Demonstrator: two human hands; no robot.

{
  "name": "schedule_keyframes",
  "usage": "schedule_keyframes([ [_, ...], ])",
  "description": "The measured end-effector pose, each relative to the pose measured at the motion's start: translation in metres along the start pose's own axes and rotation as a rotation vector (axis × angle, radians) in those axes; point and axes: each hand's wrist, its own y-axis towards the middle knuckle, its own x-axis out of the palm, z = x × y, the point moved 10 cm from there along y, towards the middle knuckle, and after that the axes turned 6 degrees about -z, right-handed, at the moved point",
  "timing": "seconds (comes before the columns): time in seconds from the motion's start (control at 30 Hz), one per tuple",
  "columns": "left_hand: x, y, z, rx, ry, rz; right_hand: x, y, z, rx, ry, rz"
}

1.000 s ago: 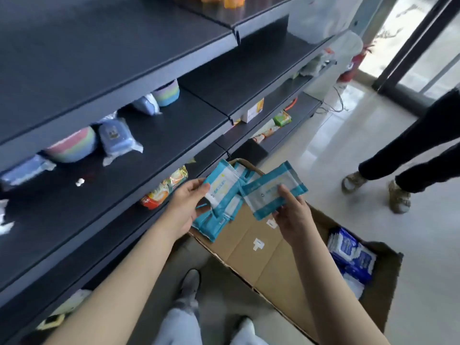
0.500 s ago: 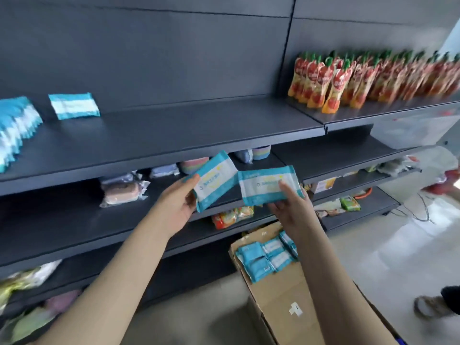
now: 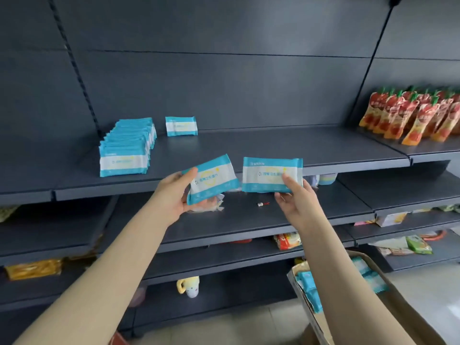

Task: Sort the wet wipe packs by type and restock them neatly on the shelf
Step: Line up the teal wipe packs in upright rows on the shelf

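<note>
Shelf [image 3: 273, 150]: bare stretch at 12 o'clock, likely the drop spot
Box [image 3: 373, 307]: 5 o'clock; more packs inside
Stocked row [image 3: 127, 148]: upright at 10 o'clock; lone pack [image 3: 181, 126] just beside
Held packs: left pack [image 3: 214, 179] tilted; right pack [image 3: 268, 174] level; faces out, probably for comparing types
Hands: left hand [image 3: 174, 195] grips left pack; right hand [image 3: 293, 197] pinches right pack's lower corner

Gripping a tilted wipe pack [image 3: 214, 179] in left hand [image 3: 174, 197], a level pack [image 3: 267, 174] in right hand [image 3: 296, 204]; beyond left fingers [image 3: 190, 173], stocked row [image 3: 127, 149] on shelf [image 3: 273, 148].
</note>
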Motion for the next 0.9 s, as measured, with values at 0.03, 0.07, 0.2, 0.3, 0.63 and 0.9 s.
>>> schedule_keyframes([
  [0.03, -0.009, -0.001, 0.007, 0.01, -0.002, 0.003, 0.012, 0.0, 0.005, -0.005, 0.015, -0.013],
  [0.07, -0.017, -0.002, 0.014, 0.019, 0.0, 0.0, 0.024, 0.001, 0.009, -0.007, 0.019, -0.026],
  [0.2, -0.044, 0.004, 0.036, 0.054, -0.032, -0.008, 0.064, 0.013, 0.019, -0.013, 0.01, -0.068],
  [0.3, -0.056, 0.016, 0.048, 0.083, -0.055, -0.017, 0.088, 0.03, 0.021, -0.025, 0.0, -0.091],
  [0.63, -0.075, 0.14, 0.056, 0.125, -0.118, 0.03, 0.131, 0.163, 0.036, -0.043, -0.126, -0.128],
  [0.9, -0.111, 0.284, 0.069, 0.217, 0.025, 0.319, 0.145, 0.323, 0.056, -0.008, -0.189, -0.095],
])
